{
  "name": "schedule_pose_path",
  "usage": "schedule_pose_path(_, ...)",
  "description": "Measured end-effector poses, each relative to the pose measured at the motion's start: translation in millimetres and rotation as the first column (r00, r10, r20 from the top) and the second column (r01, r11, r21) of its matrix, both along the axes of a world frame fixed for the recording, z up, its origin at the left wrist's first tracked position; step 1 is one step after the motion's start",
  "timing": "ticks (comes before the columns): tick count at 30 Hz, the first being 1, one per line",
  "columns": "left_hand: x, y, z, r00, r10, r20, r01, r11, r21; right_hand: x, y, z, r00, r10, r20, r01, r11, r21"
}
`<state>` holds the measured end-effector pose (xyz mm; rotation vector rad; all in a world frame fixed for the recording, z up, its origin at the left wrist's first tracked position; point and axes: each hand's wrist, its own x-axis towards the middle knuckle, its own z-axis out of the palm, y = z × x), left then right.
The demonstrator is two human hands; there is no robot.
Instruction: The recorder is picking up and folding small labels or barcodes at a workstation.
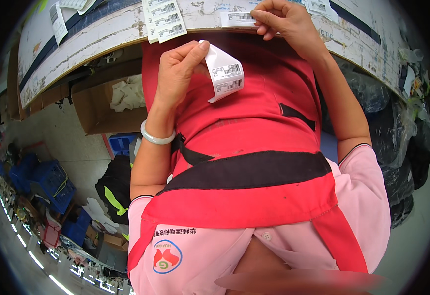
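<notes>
In front of my red apron, my left hand [181, 69] pinches a curling strip of white barcode labels [226, 74] between thumb and fingers. The strip's printed end hangs down to the right. My right hand [290, 23] is over the table's near edge, thumb and fingertips closed on the right end of a white barcode label [237, 19]. That label lies flat at the worn white tabletop [107, 42]; whether it is stuck down I cannot tell.
Label sheets [165, 20] overhang the table edge left of the right hand. A narrow label strip [57, 24] lies farther left. Below stand an open cardboard box [89, 105] and a blue crate [52, 184]. Dark plastic bags [394, 132] are piled at the right.
</notes>
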<state>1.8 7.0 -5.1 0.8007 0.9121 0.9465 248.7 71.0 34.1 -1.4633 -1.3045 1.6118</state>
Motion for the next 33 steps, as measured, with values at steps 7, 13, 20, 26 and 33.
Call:
schedule_pose_path(7,1,-1,1,0.999,-0.032,-0.041,0.033,0.999,0.023,0,4,-12,1.0,0.007,0.011,-0.007,1.0,0.017)
schedule_pose_path(13,1,-1,2,0.996,-0.053,-0.071,0.055,0.998,0.036,-4,5,-7,0.999,0.02,0.05,-0.02,1.0,0.003)
schedule_pose_path(20,2,-2,-1,0.998,-0.047,-0.043,0.049,0.998,0.033,-6,5,-8,0.997,0.01,0.075,-0.011,1.0,0.017)
schedule_pose_path(26,2,-2,-1,0.996,-0.062,-0.064,0.064,0.998,0.027,-8,4,-8,0.995,0.017,0.1,-0.022,0.999,0.049)
schedule_pose_path(33,5,-2,-3,0.998,-0.038,-0.057,0.039,0.999,0.009,-17,1,2,0.963,0.028,0.267,-0.061,0.991,0.118)
